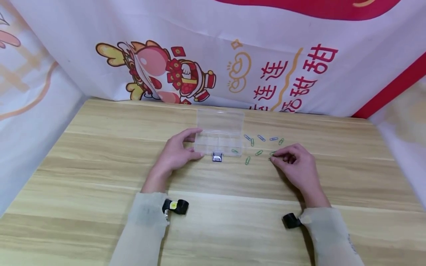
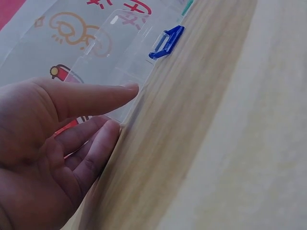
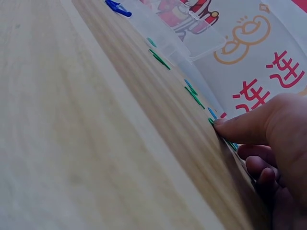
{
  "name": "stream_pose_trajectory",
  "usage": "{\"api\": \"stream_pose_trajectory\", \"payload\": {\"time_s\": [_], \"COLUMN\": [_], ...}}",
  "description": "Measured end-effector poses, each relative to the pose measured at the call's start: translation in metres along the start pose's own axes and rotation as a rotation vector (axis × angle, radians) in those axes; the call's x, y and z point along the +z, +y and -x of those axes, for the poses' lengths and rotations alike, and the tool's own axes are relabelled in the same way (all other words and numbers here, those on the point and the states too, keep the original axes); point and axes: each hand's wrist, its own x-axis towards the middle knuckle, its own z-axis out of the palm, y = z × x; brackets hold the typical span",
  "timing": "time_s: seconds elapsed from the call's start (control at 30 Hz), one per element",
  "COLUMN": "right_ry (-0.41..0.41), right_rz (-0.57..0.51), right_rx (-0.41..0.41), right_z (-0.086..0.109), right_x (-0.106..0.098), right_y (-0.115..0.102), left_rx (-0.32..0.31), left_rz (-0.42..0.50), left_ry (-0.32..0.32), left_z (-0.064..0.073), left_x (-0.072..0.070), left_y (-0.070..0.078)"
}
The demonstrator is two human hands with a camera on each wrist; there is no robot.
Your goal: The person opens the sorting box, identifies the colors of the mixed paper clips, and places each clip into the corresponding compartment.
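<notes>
A clear plastic box (image 1: 207, 143) lies on the table with its lid (image 1: 220, 121) folded back and a blue latch (image 1: 217, 157) at the front. My left hand (image 1: 176, 149) grips its left end, thumb along the front side and fingers around the back corner. Inside the box's right front compartment lies one green paper clip (image 1: 235, 150). To the right, my right hand (image 1: 297, 162) pinches a green paper clip (image 3: 211, 121) at the table surface between thumb and forefinger, its far part hidden by the fingers.
Several loose paper clips lie between the box and my right hand, among them a blue paper clip (image 1: 261, 138) and a green paper clip (image 1: 247, 160). Behind the wooden table (image 1: 226, 229) hangs a printed cloth (image 1: 199, 22).
</notes>
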Motion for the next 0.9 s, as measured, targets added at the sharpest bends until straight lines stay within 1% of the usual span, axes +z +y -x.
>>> {"api": "stream_pose_trajectory", "payload": {"time_s": [0.2, 0.5, 0.73, 0.9], "right_ry": [-0.02, -0.012, -0.014, -0.023], "right_rz": [0.01, 0.009, 0.022, 0.022], "right_rx": [0.014, -0.012, -0.018, -0.018], "right_z": [0.0011, -0.0009, -0.0011, 0.0001], "right_x": [0.0008, 0.0004, 0.0, 0.001], "right_y": [0.0008, 0.0011, -0.0001, -0.0001], "left_rx": [-0.014, -0.033, -0.025, -0.029], "left_rz": [0.006, 0.026, 0.039, 0.038], "left_ry": [-0.001, 0.001, 0.0, 0.001], "left_z": [-0.0009, -0.0017, -0.0021, -0.0019], "left_x": [0.0005, 0.0009, 0.0018, 0.0026], "left_y": [-0.0006, 0.0007, -0.0002, -0.0007]}}
